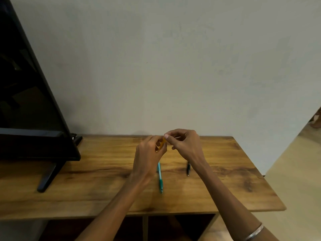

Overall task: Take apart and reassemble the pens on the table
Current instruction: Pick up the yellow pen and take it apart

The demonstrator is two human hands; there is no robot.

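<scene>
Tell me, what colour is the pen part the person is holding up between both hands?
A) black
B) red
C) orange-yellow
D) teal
C: the orange-yellow pen part is held between the left hand and right hand, while the teal pen and black pen lie on the table.

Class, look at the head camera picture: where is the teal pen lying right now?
The teal pen lies on the wooden table, just below the left hand, with the black pen to its right.
</scene>
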